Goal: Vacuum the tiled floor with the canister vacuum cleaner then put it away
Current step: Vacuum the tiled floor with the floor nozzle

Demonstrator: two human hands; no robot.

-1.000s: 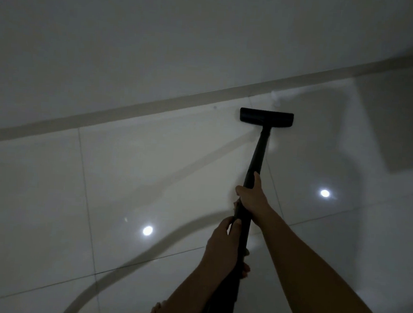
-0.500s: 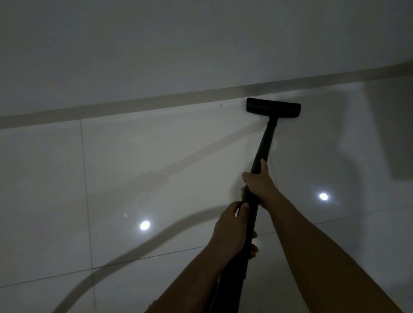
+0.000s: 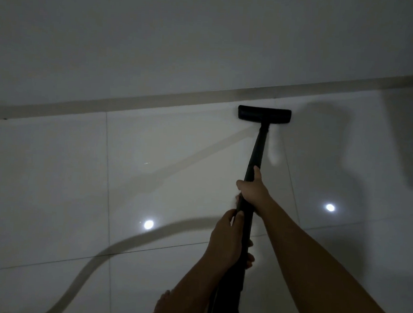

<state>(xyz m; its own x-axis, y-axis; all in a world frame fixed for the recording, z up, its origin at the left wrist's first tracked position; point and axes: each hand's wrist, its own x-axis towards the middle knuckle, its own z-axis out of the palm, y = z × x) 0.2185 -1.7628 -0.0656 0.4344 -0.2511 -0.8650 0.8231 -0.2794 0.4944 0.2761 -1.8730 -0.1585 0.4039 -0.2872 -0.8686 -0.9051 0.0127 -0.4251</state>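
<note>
grip matters: right hand [image 3: 254, 192] and left hand [image 3: 227, 239] both have fingers [image 3: 249, 257] clamped round the wand [image 3: 257, 147]; best keep the floor head [image 3: 264, 114] flat, sliding it along the skirting [image 3: 131, 102].

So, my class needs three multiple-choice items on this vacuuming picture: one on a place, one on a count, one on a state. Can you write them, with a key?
1. Where is the floor nozzle?
A) on the tiled floor, close to the skirting strip
B) on a rug
C) raised in the air

2. How many bright light spots reflect in the floor?
A) one
B) two
C) four

3. How do the right hand and left hand meet the wand?
A) both grip it
B) only one grips it
C) neither touches it

Key:
1 A, the nozzle sits on the tile just short of the strip.
2 B, one spot lies left of the wand and one right.
3 A, the fingers of both curl round the wand, the right hand nearer the nozzle.
</note>
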